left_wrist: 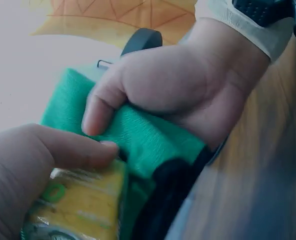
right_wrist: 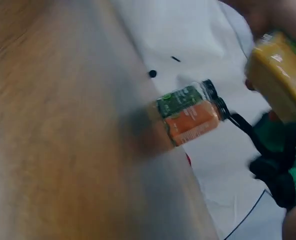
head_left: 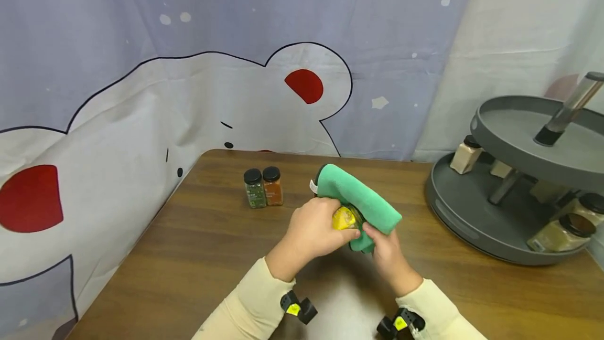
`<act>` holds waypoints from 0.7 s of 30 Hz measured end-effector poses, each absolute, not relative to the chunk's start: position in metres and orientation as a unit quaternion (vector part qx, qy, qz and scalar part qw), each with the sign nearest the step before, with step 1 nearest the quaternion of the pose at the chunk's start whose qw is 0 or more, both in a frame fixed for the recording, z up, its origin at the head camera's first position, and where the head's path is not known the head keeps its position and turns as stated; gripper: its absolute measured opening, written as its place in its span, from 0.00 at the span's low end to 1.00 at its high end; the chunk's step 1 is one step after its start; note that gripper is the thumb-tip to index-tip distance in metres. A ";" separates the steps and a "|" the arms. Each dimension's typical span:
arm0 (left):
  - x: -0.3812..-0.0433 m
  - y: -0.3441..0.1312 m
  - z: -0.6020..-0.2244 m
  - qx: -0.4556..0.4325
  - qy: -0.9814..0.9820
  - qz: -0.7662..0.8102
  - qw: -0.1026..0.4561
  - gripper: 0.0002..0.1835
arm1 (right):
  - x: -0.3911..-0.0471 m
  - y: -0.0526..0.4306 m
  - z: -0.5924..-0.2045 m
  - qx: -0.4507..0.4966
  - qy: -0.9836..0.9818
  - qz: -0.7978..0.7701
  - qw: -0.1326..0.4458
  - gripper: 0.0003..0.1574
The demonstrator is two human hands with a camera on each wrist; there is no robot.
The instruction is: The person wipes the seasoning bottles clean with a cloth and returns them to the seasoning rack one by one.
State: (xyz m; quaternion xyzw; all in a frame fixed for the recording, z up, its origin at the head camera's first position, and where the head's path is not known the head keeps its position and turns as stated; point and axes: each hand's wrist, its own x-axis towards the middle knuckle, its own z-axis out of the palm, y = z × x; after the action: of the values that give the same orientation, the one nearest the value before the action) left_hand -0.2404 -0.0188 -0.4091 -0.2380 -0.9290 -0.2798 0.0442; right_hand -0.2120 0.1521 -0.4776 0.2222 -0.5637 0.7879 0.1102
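My left hand (head_left: pixel 313 230) grips a clear spice jar (head_left: pixel 343 218) with yellow contents, its thumb along the near side. A green cloth (head_left: pixel 360 198) with dark edging and a small white tag is folded over one end of the jar, hiding that end. My right hand (head_left: pixel 390 258) holds the cloth, thumb on top and fingers underneath. In the left wrist view the yellow side of the jar (left_wrist: pixel 80 200) lies beside the folded cloth (left_wrist: pixel 148 140). From the right wrist, the jar (right_wrist: pixel 280 75) appears tilted above the cloth.
Two black-capped spice jars, one green (head_left: pixel 255 191) and one orange (head_left: pixel 273 188), stand together at the back left of the wooden table (head_left: pixel 207 256). On the right is a grey two-tier round rack (head_left: pixel 472 224) with several jars on its lower tier. A patterned curtain (head_left: pixel 226 9) hangs behind.
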 end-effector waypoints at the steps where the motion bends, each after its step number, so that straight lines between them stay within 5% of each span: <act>1: -0.240 -0.018 -0.408 -0.235 -0.937 -0.251 0.064 0.19 | -0.214 0.153 -0.477 0.209 -0.564 0.793 0.100 0.23; 7: -0.244 -0.022 -0.407 -0.219 -0.906 -0.361 0.029 0.25 | -0.228 0.172 -0.460 0.059 -0.698 0.701 0.133 0.17; 13: -0.253 -0.025 -0.409 -0.203 -0.774 -0.596 -0.070 0.19 | -0.241 0.193 -0.461 0.094 -0.893 0.399 0.187 0.39; 17: -0.254 -0.030 -0.406 -0.188 -0.666 -0.709 -0.134 0.19 | -0.236 0.180 -0.475 0.175 -0.943 0.259 0.116 0.43; 21: -0.255 -0.035 -0.402 -0.177 -0.599 -0.760 -0.179 0.22 | -0.220 0.158 -0.481 0.227 -0.958 0.168 -0.039 0.43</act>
State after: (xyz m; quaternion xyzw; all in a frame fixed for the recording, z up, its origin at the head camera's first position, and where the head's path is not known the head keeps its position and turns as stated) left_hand -0.2548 -0.0351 -0.4024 -0.1774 -0.5992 -0.7598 -0.1794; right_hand -0.2196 0.1581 -0.4810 0.2275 -0.9583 0.1684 -0.0392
